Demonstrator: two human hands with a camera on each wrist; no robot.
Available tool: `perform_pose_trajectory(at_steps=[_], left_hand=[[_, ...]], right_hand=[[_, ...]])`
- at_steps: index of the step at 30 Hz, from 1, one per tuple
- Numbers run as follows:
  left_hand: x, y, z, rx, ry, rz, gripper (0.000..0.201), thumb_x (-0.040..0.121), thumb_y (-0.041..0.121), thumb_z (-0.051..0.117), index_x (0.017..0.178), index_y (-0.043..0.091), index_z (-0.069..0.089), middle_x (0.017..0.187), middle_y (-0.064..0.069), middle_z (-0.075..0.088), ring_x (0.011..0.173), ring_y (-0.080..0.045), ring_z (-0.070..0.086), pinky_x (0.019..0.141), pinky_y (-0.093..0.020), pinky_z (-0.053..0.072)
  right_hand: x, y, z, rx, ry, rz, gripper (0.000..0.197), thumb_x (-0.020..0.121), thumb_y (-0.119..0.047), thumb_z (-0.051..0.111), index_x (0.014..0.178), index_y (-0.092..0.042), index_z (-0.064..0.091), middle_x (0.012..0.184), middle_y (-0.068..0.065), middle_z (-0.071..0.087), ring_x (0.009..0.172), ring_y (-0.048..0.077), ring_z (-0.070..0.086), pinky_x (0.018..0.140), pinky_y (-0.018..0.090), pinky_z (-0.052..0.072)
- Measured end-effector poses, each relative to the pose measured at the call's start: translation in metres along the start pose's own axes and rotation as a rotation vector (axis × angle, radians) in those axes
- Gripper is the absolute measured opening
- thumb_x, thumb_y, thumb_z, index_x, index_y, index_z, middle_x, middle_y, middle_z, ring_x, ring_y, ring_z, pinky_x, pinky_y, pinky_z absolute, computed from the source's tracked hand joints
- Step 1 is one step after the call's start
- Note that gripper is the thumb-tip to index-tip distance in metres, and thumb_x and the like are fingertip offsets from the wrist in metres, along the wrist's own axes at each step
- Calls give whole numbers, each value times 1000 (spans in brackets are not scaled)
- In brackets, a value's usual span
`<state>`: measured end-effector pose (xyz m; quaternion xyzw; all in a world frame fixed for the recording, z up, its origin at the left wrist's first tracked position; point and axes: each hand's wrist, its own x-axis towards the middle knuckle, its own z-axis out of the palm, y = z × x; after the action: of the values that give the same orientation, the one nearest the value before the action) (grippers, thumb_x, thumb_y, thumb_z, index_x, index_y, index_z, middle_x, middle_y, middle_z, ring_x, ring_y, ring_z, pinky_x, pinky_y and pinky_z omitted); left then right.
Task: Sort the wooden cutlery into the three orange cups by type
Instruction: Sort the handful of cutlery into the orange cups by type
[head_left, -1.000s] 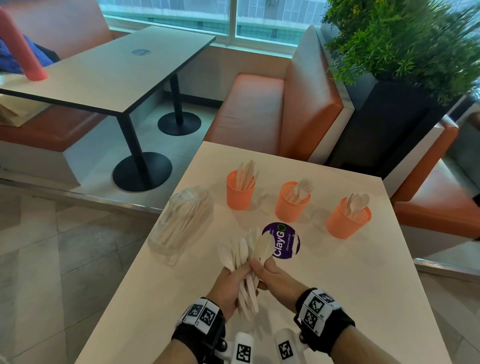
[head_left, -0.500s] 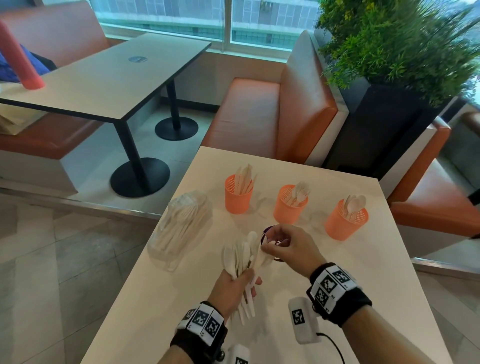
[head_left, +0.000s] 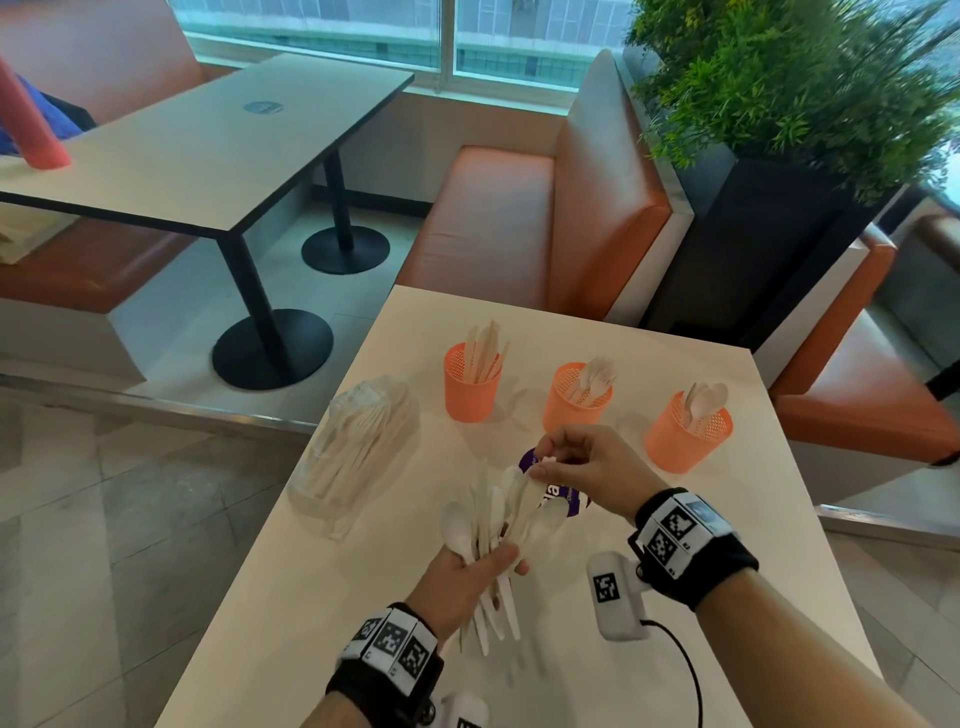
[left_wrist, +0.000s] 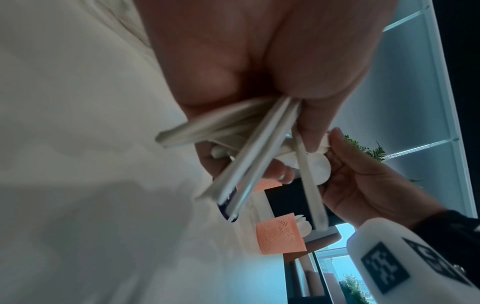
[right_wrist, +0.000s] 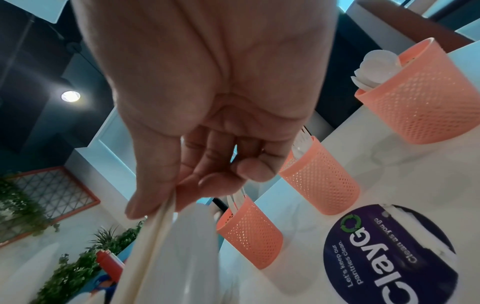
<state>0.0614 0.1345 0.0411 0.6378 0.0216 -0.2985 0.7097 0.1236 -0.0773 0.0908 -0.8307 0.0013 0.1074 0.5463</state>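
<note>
My left hand (head_left: 470, 569) grips a fanned bunch of pale wooden cutlery (head_left: 493, 525) by the handles (left_wrist: 249, 156), low over the table. My right hand (head_left: 576, 467) pinches the top end of one piece (right_wrist: 158, 236) of that bunch between thumb and forefinger. Three orange mesh cups stand in a row beyond: the left cup (head_left: 470, 387) holds knives, the middle cup (head_left: 574, 402) forks, the right cup (head_left: 688, 434) spoons (right_wrist: 197, 67).
A clear plastic bag of more cutlery (head_left: 356, 452) lies at the table's left edge. A round purple sticker (head_left: 558, 496) sits under my hands. Orange benches (head_left: 519, 223), a planter (head_left: 779, 208) and another table (head_left: 208, 150) stand beyond the white table (head_left: 727, 509).
My right hand has moved up from the handles near my left hand to the top ends of the bunch and now pinches one piece. The left hand keeps its grip.
</note>
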Motion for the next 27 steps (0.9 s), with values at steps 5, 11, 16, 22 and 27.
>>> perform_pose_trajectory(at_steps=[5,11,16,22,27], left_hand=[[5,-1,-12,96,-22,-30,13,93,18,62,87,12,73,73,10,71,70,-7,64,65,-21,50],[10,-6,-37,149,90,-56,16,93,14,62,92,-2,65,69,-10,67,63,-20,64,58,-26,52],[19,4,-40,123,171,-18,16,91,12,63,84,-2,61,53,-9,57,46,-17,52,52,-26,45],[18,18,-36,84,169,64,27,87,21,70,68,4,62,54,-7,58,43,-21,48,51,-30,44],[17,19,-43,96,191,81,28,82,24,75,67,2,65,60,-20,61,44,-25,53,49,-30,47]], right_hand=[[3,-13,-13,75,148,-27,22,75,-25,82,91,-13,74,84,18,74,80,40,70,82,48,58],[39,-59,-52,312,421,-196,14,77,-17,79,88,-14,72,76,7,73,67,19,68,64,25,59],[116,-67,-48,208,616,-270,14,80,-11,80,81,-21,70,71,2,72,62,15,66,63,29,57],[188,-42,-13,-92,575,-165,13,75,-25,82,77,-24,69,70,-11,67,66,2,61,67,13,50],[201,-36,-5,-241,433,-47,25,69,-20,88,86,-18,70,77,-6,68,75,15,66,79,39,59]])
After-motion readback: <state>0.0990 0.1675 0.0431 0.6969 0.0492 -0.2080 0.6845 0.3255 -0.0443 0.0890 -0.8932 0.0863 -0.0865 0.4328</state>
